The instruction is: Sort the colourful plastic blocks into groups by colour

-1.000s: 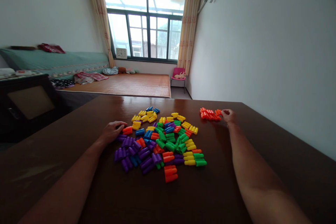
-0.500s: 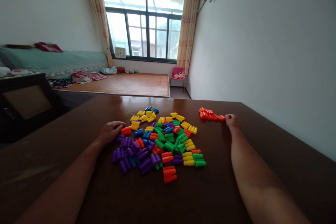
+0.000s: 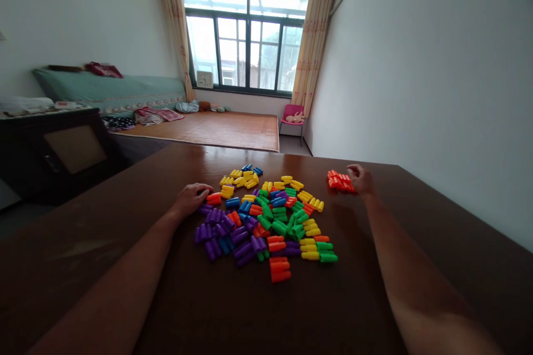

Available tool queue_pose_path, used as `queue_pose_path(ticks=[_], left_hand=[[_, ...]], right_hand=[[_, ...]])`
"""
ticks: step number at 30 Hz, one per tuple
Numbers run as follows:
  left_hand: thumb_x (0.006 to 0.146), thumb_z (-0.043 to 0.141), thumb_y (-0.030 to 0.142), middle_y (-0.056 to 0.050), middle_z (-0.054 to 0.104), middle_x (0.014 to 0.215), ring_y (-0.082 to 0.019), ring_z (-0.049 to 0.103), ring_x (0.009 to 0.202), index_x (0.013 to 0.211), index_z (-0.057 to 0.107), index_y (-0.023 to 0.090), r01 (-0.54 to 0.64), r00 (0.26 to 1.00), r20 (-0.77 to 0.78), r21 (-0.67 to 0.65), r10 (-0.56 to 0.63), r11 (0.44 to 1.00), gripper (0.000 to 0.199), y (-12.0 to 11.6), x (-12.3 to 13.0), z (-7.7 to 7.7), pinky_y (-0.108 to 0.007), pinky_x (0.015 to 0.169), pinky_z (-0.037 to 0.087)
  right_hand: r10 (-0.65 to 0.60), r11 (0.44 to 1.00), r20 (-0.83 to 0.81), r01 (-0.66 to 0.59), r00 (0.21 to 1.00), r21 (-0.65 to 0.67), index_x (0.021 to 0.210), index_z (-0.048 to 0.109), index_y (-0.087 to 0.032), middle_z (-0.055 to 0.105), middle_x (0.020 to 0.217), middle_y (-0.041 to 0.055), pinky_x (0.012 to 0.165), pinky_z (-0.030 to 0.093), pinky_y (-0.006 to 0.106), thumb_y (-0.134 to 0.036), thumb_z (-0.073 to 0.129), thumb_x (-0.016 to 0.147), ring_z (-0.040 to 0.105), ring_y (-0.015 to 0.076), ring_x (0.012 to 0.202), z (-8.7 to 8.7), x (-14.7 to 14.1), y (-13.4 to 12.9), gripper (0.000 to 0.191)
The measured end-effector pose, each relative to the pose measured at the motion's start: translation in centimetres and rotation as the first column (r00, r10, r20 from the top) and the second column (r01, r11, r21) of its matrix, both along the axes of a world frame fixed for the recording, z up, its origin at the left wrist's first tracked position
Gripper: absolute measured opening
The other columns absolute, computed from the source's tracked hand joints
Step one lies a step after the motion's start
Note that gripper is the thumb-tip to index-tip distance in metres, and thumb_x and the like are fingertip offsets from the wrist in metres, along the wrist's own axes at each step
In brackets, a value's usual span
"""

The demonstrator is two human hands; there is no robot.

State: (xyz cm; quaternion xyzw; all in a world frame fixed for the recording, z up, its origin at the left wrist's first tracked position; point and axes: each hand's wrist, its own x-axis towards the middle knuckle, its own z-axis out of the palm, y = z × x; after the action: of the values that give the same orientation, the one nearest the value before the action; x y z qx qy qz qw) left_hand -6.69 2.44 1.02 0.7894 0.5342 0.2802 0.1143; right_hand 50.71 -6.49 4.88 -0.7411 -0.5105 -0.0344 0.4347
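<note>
Several coloured plastic pieces lie in a loose heap on the brown table, with purple pieces at the left, green pieces in the middle and yellow pieces at the back. My left hand rests at the heap's left edge, its fingers close to an orange piece. Apart from the heap, at the back right, sits a small group of orange pieces. My right hand is at that group's right side, fingers bent; whether they hold a piece is hard to make out.
The brown table reaches toward a low bed under the window. A dark cabinet stands at the left, and a pink chair is beyond the table. A white wall runs along the right.
My right hand has moved closer to the orange group, which now looks shorter and more compact. The whole view has shifted slightly; my left hand stays by the same orange piece.
</note>
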Motion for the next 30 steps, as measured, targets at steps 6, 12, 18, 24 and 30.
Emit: queue_pose_path(ticks=[6,12,18,24,30], left_hand=[[0.078,0.047,0.046,-0.005,0.074,0.102,-0.023,0.066,0.097,0.093,0.075,0.022,0.019,0.999,0.046,0.006,-0.019,1.000,0.040,-0.2,0.2,0.0,-0.031,0.088,0.049],[0.079,0.046,0.045,-0.006,0.074,0.102,-0.024,0.066,0.097,0.093,0.075,0.022,0.019,1.000,0.022,0.020,-0.020,1.000,0.040,-0.2,0.2,0.1,-0.031,0.088,0.049],[0.079,0.046,0.046,-0.006,0.074,0.104,-0.023,0.066,0.098,0.095,0.075,0.022,0.026,0.999,0.022,0.014,-0.026,1.000,0.041,0.0,0.0,-0.1,-0.031,0.088,0.048],[0.078,0.047,0.048,-0.005,0.074,0.102,-0.024,0.066,0.096,0.093,0.075,0.022,0.032,0.999,0.026,0.017,-0.032,0.999,0.042,0.3,-0.2,-0.3,-0.031,0.087,0.049],[0.077,0.046,0.050,-0.006,0.074,0.104,-0.024,0.066,0.098,0.094,0.075,0.021,0.021,1.000,0.015,0.012,-0.021,1.000,0.044,0.0,0.0,0.2,-0.031,0.088,0.049]], right_hand=[[0.778,0.453,-0.179,-0.735,0.602,-0.504,0.098,0.070,-0.020,0.070,0.089,0.0035,0.067,0.047,0.025,-0.051,0.069,0.072,0.063,0.0172,0.078,3.5,-12.6,-0.4,0.041],[0.811,0.534,0.128,-0.632,0.571,-0.561,0.090,0.068,-0.020,0.068,0.090,0.0042,0.068,0.044,0.024,-0.031,0.072,0.071,0.061,0.0165,0.079,1.8,-16.6,-0.6,0.022],[0.788,0.554,0.100,-0.629,0.608,-0.546,0.097,0.065,-0.019,0.066,0.083,0.0018,0.063,0.043,0.023,-0.029,0.065,0.075,0.059,0.0139,0.072,1.4,-15.9,-0.2,0.024],[0.813,0.514,0.004,-0.714,0.583,-0.476,0.103,0.063,-0.018,0.067,0.099,0.0053,0.076,0.047,0.026,-0.028,0.069,0.071,0.061,0.0174,0.089,2.2,-14.8,-0.3,0.033],[0.823,0.467,0.013,-0.664,0.567,-0.584,0.093,0.069,-0.020,0.068,0.089,0.0026,0.064,0.044,0.022,-0.032,0.074,0.070,0.062,0.0155,0.078,2.0,-15.6,-0.6,0.026]])
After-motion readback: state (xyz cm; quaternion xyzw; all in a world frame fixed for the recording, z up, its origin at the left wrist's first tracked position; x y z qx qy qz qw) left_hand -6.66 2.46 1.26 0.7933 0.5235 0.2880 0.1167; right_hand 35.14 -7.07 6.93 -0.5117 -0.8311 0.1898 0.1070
